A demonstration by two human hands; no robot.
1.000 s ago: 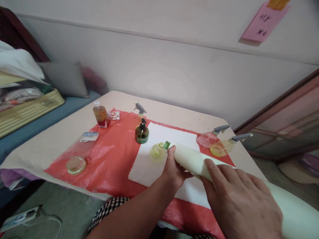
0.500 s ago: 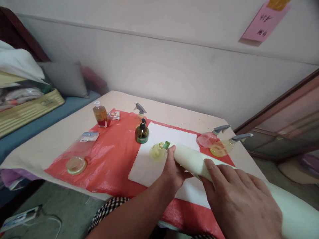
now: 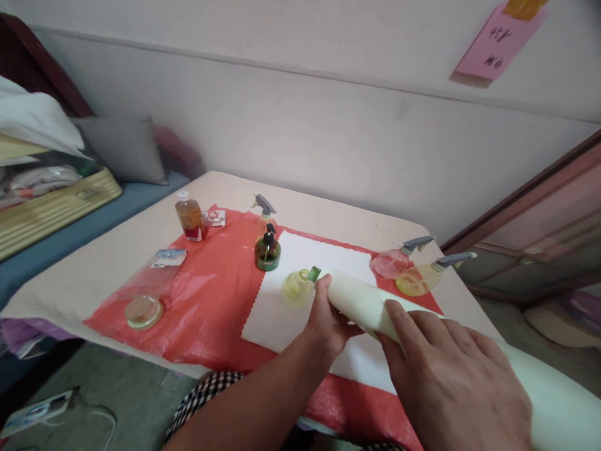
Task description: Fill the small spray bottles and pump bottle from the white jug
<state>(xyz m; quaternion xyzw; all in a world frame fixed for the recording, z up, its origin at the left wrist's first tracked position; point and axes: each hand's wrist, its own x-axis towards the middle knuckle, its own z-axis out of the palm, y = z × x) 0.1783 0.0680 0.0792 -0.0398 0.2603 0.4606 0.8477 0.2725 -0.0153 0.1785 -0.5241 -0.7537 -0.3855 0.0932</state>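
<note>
My left hand is closed around the neck end of a long cream-white bottle, which lies tilted with its green mouth against a small round yellow-green bottle. My right hand grips the wider body of the same bottle, close to the camera. Both bottles sit over a white cloth spread on a red plastic sheet.
On the red sheet stand a dark green pump bottle, an amber bottle, a grey-triggered sprayer, a pink sprayer and a yellow sprayer. A clear bag with a round lid lies left. The bed is at left.
</note>
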